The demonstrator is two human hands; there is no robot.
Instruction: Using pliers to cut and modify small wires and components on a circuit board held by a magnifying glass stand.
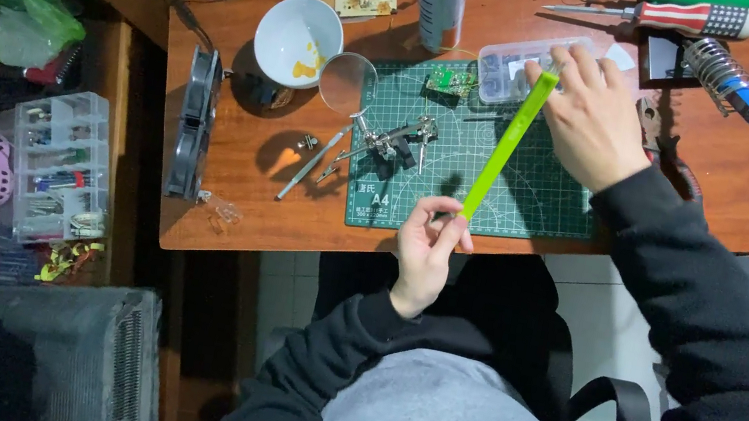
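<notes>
Here, green strip (508,142) pinched at lower end by left hand (427,250).
Right hand (593,115) is laid on clear box (512,69), grip unclear; box may be tipped.

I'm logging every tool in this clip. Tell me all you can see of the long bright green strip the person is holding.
The long bright green strip is a flat, narrow, plastic-looking bar, straight and unmarked as far as shows. It slants from the left hand, which pinches its lower end, up to the right hand, whose fingers meet its top end. It is held above the dark green cutting mat.
</notes>
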